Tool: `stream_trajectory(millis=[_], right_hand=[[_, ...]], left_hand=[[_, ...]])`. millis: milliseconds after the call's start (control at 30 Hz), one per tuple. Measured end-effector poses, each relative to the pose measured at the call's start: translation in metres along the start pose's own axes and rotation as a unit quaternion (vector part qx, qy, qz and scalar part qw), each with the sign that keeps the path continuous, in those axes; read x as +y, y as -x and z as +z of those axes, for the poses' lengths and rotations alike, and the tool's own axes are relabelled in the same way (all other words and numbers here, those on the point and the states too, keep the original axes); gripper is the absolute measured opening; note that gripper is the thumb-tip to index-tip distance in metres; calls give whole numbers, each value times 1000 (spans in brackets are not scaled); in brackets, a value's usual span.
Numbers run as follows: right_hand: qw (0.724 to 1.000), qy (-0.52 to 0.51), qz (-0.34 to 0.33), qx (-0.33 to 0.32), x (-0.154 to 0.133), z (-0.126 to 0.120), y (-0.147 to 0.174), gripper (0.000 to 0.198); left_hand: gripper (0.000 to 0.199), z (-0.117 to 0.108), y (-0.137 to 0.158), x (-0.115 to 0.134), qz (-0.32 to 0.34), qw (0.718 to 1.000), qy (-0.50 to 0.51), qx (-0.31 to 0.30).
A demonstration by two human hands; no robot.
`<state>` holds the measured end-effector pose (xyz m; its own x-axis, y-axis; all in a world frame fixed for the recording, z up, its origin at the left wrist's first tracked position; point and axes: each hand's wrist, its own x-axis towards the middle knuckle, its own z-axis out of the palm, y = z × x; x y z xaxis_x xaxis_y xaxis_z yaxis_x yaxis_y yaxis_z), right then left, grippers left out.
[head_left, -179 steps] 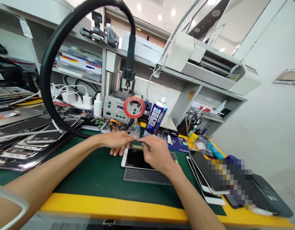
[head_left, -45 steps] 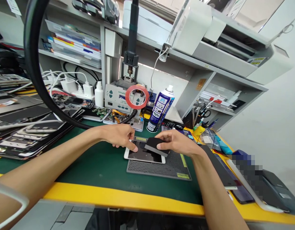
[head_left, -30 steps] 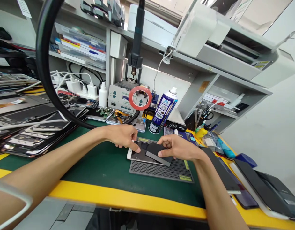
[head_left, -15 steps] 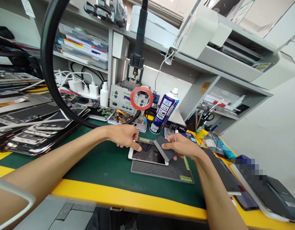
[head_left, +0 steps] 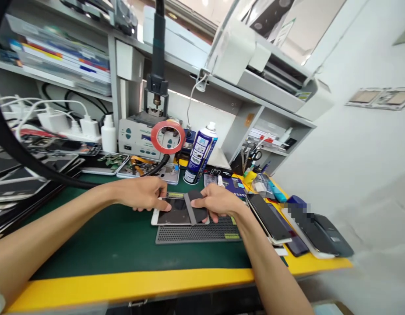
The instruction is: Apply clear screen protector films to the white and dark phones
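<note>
The blue spray can [head_left: 201, 151], upright beyond the phone [head_left: 177, 211], bore a white label with rows of small pictures; its lettering was too small to read. Beyond the phone and to its left, the print on the grey station's panel [head_left: 138, 139] was blurred, and a red tape roll [head_left: 168, 124] covered part of the front. The perforated mat [head_left: 189, 236] under the phone carried 3 yellow labels, none legible. White characters on the purple sheet [head_left: 237, 187], to the phone's far right, could not be made out either.

The phone lay flat on the mat, screen up, with its right end mostly hidden by the right hand [head_left: 222, 202] and a dark card [head_left: 199, 214]. Well left of the phone, the black hose [head_left: 66, 178] and a pile of panels [head_left: 12, 188] ran out of view. Right of the phone, a patch of coarse squares masked part of a dark device [head_left: 320, 236].

The right hand pinched the card, thumb on top and fingers beneath, its grey edge slanting across the screen. The left hand [head_left: 148, 194] had its thumb pressed on the screen's left part, fingers curled by the phone's far edge; whether they gripped the rim, I cannot tell.
</note>
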<state>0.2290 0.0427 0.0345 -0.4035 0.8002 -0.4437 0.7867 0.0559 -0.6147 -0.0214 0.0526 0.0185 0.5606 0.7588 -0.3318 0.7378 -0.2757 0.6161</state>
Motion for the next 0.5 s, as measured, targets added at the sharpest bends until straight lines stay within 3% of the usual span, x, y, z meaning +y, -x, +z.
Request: stream_trajectory(millis=[133,333,500], right_hand=[[1000,-27,2,-4,-13,14,-3,34],[998,-45,-31,-21,-26,34,-14,22],[994,31,-96,33,-37,46,-11,31]], left_hand=[[50,4,-2,0,-16,998,52,12],[73,5,-3,6,-55,990,120,45],[82,9,-9,0,-73,991,97,49]])
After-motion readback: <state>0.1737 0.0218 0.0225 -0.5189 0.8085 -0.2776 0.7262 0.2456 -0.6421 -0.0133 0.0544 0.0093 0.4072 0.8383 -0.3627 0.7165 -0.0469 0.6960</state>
